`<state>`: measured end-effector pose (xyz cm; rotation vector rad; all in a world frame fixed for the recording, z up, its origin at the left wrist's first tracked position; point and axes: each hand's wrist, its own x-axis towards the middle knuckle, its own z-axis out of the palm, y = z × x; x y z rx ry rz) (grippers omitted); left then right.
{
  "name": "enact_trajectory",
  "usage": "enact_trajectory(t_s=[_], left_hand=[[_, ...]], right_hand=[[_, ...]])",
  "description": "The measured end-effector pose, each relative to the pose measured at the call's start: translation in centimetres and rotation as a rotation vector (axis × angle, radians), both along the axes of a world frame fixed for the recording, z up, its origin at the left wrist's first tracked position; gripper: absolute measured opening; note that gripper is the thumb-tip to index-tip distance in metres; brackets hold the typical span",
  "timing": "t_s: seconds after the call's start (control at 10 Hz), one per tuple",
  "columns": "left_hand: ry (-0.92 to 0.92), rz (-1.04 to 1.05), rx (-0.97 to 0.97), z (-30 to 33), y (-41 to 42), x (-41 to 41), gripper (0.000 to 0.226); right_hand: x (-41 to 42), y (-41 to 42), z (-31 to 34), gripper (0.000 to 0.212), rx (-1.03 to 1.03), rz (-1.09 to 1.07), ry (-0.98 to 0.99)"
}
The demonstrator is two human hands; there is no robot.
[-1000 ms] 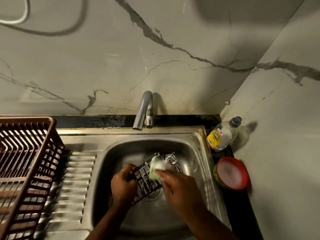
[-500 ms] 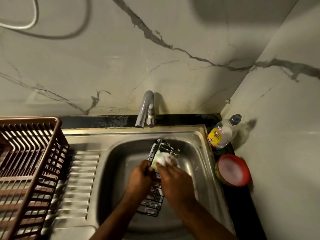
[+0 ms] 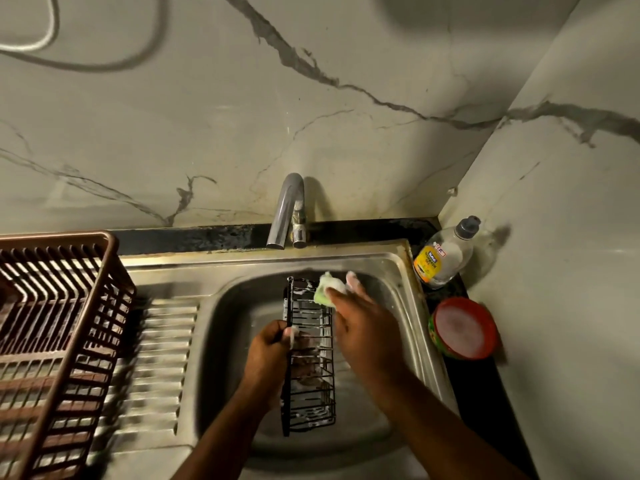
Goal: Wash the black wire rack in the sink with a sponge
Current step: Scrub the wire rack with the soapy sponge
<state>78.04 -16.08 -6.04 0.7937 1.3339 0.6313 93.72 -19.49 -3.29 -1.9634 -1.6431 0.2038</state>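
The black wire rack [image 3: 309,389] lies lengthwise in the steel sink [image 3: 242,299], its long axis running from near me toward the tap, with foam on its wires. My left hand [image 3: 268,355] grips the rack's left long edge near the middle. My right hand [image 3: 363,327] holds a soapy green and white sponge [image 3: 325,289] against the rack's far right end. Foam clings to my fingertips.
A curved tap [image 3: 289,209] stands behind the basin. A brown plastic dish basket [image 3: 59,327] sits on the ribbed drainboard [image 3: 159,368] at the left. A dish soap bottle [image 3: 443,254] and a red-rimmed tub [image 3: 464,327] stand in the right corner by the marble wall.
The rack has been turned from slanted across the basin to lengthwise. My right hand with the sponge has moved to its far end; my left hand has shifted along the left edge.
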Motion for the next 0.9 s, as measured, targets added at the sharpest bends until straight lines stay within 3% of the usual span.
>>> enact_trajectory(t_s=[0.1,0.2,0.3,0.4,0.5,0.6,0.7,0.8,0.9], left_hand=[[-0.129,0.035,-0.07,0.2,0.1,0.5,0.022],[-0.143,0.099,-0.121,0.2,0.3,1.2,0.026],[-0.166,0.152,-0.154,-0.1,0.4,1.2,0.026],[-0.172,0.169,-0.165,-0.4,-0.2,1.2,0.024],[-0.162,0.186,-0.154,-0.5,-0.3,1.2,0.023],[-0.156,0.192,-0.141,-0.9,-0.1,0.9,0.024],[-0.135,0.176,-0.118,-1.2,-0.1,0.7,0.023],[-0.105,0.144,-0.078,-1.5,-0.1,0.6,0.022],[-0.096,0.117,-0.058,-1.5,-0.4,0.7,0.024]], right_hand=[[-2.7,0.2,-1.9,0.035,-0.073,0.096,-0.14],[-3.8,-4.2,-4.1,0.036,-0.01,0.268,-0.22],[-4.3,-9.4,-6.8,0.039,-0.061,0.368,-0.144],[-2.8,-14.0,-10.4,0.047,0.011,0.061,-0.62],[-0.4,-16.3,-10.8,0.04,-0.077,0.613,0.582],[2.1,-14.0,-3.4,0.057,-0.2,0.012,0.75],[5.7,-13.4,-1.5,0.062,-0.091,-0.32,0.619],[9.5,-12.0,0.3,0.037,-0.037,-0.523,0.402],[13.2,-10.8,0.9,0.037,0.02,-0.635,0.144]])
